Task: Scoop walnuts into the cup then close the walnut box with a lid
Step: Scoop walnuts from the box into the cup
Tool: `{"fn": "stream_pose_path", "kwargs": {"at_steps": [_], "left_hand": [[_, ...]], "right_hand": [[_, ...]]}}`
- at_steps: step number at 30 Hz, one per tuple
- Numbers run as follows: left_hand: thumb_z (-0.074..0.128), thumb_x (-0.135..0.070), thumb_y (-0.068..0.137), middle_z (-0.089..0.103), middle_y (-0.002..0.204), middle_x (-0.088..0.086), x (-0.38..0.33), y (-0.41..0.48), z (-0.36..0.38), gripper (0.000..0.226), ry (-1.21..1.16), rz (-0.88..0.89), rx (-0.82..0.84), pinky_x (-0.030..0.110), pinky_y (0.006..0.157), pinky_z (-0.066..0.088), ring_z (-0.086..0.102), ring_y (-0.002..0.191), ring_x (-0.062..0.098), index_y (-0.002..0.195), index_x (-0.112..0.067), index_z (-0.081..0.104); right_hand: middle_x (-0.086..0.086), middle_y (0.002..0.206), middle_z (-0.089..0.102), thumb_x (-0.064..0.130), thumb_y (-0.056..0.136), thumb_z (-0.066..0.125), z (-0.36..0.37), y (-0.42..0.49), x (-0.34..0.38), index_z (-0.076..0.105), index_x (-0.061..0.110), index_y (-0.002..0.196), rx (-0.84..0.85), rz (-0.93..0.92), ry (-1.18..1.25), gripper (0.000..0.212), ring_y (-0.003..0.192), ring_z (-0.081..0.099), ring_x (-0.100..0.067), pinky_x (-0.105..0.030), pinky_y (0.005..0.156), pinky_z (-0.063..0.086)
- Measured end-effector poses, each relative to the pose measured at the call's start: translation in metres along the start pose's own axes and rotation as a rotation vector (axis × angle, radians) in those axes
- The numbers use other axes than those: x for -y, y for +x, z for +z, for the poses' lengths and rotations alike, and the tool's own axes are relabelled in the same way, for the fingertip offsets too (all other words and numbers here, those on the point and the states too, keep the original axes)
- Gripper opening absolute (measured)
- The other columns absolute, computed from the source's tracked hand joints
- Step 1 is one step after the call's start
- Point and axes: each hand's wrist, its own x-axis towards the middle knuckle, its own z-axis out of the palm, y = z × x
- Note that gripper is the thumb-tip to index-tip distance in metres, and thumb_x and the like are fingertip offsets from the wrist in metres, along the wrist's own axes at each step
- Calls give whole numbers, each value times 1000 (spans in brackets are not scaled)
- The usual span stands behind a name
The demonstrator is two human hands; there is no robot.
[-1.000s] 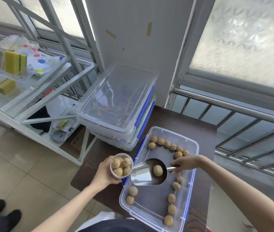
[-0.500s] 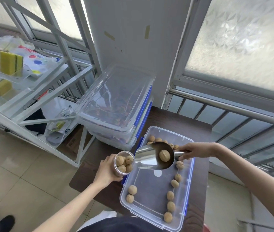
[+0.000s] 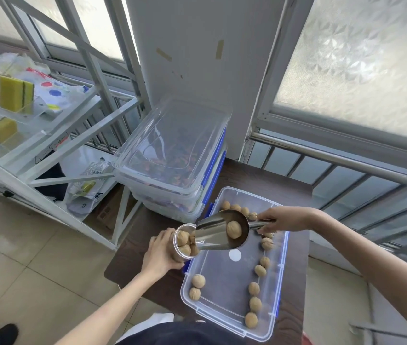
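My left hand (image 3: 160,252) grips a clear cup (image 3: 182,241) holding several walnuts, tilted toward the scoop at the left edge of the walnut box (image 3: 224,312). My right hand (image 3: 280,219) holds the handle of a metal scoop (image 3: 218,234), whose mouth touches the cup's rim. One walnut (image 3: 234,229) sits at the back of the scoop. The open clear box with blue clips holds several loose walnuts along its sides. A clear lid (image 3: 172,143) rests on top of the stacked bins behind the box.
The box stands on a small dark wooden table (image 3: 267,175). Two stacked clear bins (image 3: 170,195) with blue clips fill the table's far left. A white metal shelf rack (image 3: 55,145) with sponges stands on the left. A railing and frosted windows run along the right.
The scoop has risen out of the box and swung left until its mouth meets the cup. My left hand has tilted the cup toward it. The walnut stays in the scoop.
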Motion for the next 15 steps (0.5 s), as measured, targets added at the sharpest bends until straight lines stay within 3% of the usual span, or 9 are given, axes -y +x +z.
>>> {"fn": "stream_pose_path", "kwargs": {"at_steps": [4,15], "left_hand": [[85,-35,43,55,110,-7,4,3,2,77,-20,-3,-11,34,80,46,52,105,26,107,-29,42],[83,-39,42,57,110,-6,7,8,3,77,-19,4,-31,34,83,45,55,103,25,106,-29,43]], "right_hand": [[3,76,52,32,92,54,0,-5,5,57,9,94,-6,28,-42,23,72,44,-16,-29,68,36],[-3,84,56,31,92,53,-5,-16,14,58,7,101,5,82,-52,26,75,47,-17,-31,71,37]]}}
